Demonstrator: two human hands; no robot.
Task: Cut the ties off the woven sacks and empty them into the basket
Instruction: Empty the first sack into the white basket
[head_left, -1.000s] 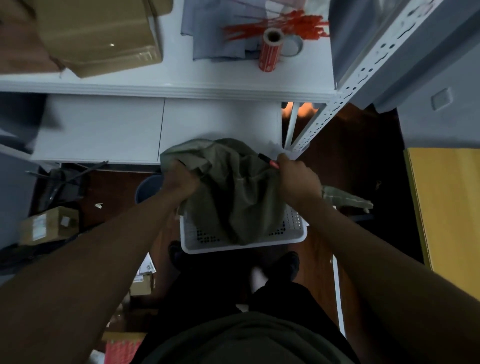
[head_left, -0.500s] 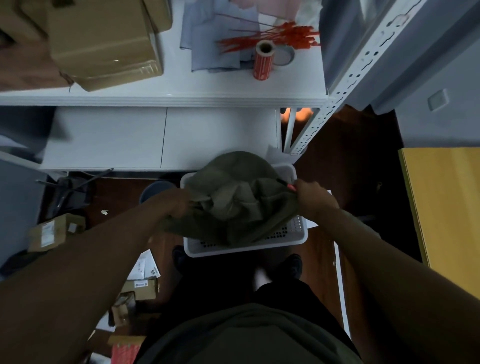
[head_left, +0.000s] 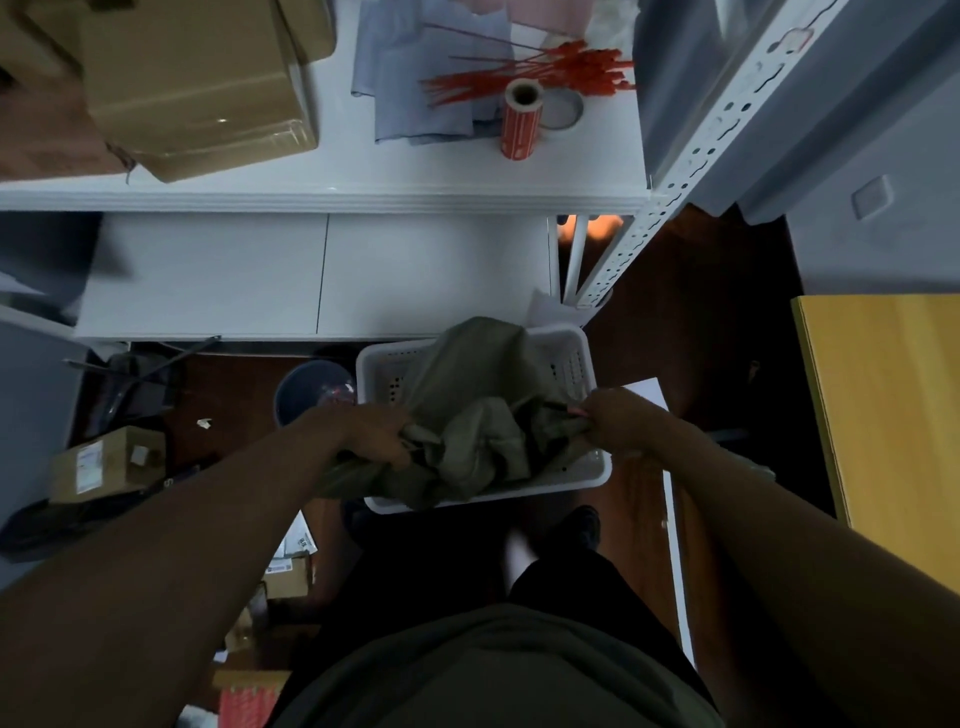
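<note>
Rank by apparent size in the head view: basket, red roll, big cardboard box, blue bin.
1. Box
2. Basket, partly under the sack; close to the box and lies farther from the camera, so unsure
3. Bin, partly hidden
4. Red roll

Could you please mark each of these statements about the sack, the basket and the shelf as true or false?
1. Both hands grip the olive sack over the white basket. True: the left hand and the right hand each hold an edge.
2. The basket stands on the shelf. False: it stands on the dark floor, below the shelf.
3. A bundle of red ties lies on the shelf. True.
4. The red roll lies inside the basket. False: it stands on the shelf, beside the ties.
5. Cardboard boxes sit at the shelf's right end. False: they sit at its left.
</note>
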